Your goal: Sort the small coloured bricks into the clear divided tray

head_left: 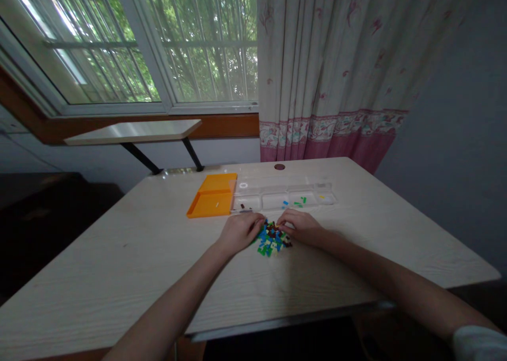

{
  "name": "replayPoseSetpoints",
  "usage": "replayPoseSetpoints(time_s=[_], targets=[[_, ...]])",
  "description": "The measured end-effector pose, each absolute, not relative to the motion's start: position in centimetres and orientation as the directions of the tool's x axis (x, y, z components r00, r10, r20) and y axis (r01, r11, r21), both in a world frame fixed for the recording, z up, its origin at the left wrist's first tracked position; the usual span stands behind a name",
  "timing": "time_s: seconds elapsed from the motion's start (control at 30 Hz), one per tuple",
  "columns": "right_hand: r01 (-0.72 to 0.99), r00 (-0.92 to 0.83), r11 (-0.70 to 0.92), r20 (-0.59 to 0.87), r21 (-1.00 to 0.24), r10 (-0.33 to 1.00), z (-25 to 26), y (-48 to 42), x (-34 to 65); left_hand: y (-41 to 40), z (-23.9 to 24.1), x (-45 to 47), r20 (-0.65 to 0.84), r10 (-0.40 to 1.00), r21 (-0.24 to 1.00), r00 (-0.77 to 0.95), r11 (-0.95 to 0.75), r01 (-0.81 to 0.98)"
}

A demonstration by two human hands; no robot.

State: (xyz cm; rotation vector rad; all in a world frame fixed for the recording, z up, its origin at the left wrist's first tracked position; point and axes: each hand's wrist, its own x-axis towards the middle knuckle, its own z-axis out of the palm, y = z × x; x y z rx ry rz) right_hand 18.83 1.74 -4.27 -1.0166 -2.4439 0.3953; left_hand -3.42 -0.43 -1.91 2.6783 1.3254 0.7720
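Note:
A small heap of mixed plastic pieces (273,239), blue, green, brown and pale yellow, lies on the table in front of me; they look like tiny building bricks. At the heap's left edge rests my left hand (243,230), fingers curled together at its upper side. My right hand (301,227) reaches in from the right, thumb and fingertips pinched over the brown pieces. Whatever is between the fingertips of either hand is too small to make out. Just beyond the hands stands a clear compartment box (275,201), with a few blue, green, yellow and brown pieces inside.
An open orange case (214,194) lies left of the clear box, a small white piece in it. The pale wooden table (138,250) has a raised shelf (138,131) at its back left. Behind are a window (209,44) and a curtain (317,65).

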Motion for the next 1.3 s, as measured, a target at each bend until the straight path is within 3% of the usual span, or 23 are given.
replayPoseSetpoints(time_s=[0.23, 0.4, 0.67, 0.93, 1.07, 1.17, 1.3], targets=[[0.555, -0.621, 0.7, 0.335, -0.45, 0.708, -4.3, 1.8, 18.8, -0.8, -2.2, -2.8, 0.413, 0.688, 0.193, 0.597, -0.707, 0.681], [0.48, -0.567, 0.68, 0.396, -0.554, 0.722, -3.9, 1.7, 18.4, -1.2, -2.2, -2.3, 0.474, 0.63, 0.118, 0.615, -0.738, 0.665], [0.34, -0.484, 0.448, 0.254, -0.827, 0.837, -3.8, 1.3, 18.0, -1.3, -2.4, -2.0, 0.467, 0.57, 0.012, 0.676, -0.769, 0.639], [0.247, -0.505, 0.377, 0.213, -0.893, 0.836, -4.5, 1.2, 17.7, -1.0, -2.7, -2.0, 0.5, 0.541, -0.015, 0.676, -0.775, 0.632], [0.322, -0.479, 0.465, 0.281, -0.825, 0.831, -4.3, 1.1, 17.7, -1.1, -2.5, -2.0, 0.521, 0.599, 0.102, 0.608, -0.751, 0.652], [0.427, -0.488, 0.601, 0.388, -0.676, 0.782, -4.1, 1.0, 17.9, -1.1, -2.3, -2.0, 0.529, 0.636, 0.198, 0.562, -0.737, 0.647], [0.423, -0.528, 0.743, 0.525, -0.519, 0.668, -4.1, 0.9, 18.0, -1.2, -2.1, -1.9, 0.489, 0.667, 0.25, 0.562, -0.725, 0.642]])
